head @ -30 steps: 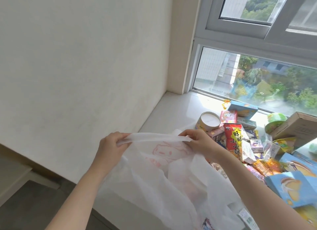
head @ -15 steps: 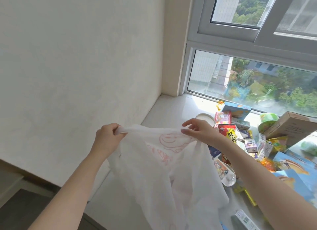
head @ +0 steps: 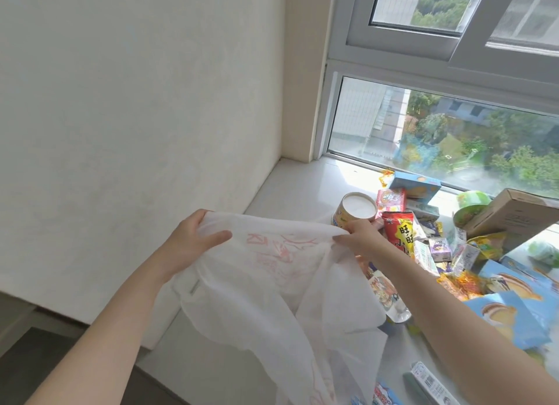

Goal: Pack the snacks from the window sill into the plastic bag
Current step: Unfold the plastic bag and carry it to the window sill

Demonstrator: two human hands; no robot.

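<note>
The plastic bag [head: 272, 283] hangs in front of the person, held up by its top edge over the near part of the window sill [head: 290, 190]. The left hand [head: 193, 241] grips one end of that edge, its fingers curled over the film and the thumb pressed against the front. The right hand [head: 360, 238] pinches the other end between thumb and fingers. Between the two hands the top edge runs taut, left to right, and the mouth does not look opened; the front and back layers seem to lie together, so the step in hand is probably parting them.

The snacks [head: 453, 253] lie heaped on the sill to the right of the bag and beyond it, toward the window [head: 453, 138]. A round tub [head: 357, 211] and a red packet [head: 399, 232] sit just beside the right hand; the blue boxes [head: 520, 311] lie further right under that forearm. So the right hand is the nearer one to the pile, and the left hand is well apart from it. The likely move is for the left hand to keep the bag up while the right hand lets go and reaches right for the closest item. The thin film may collapse shut once one hand releases.
</note>
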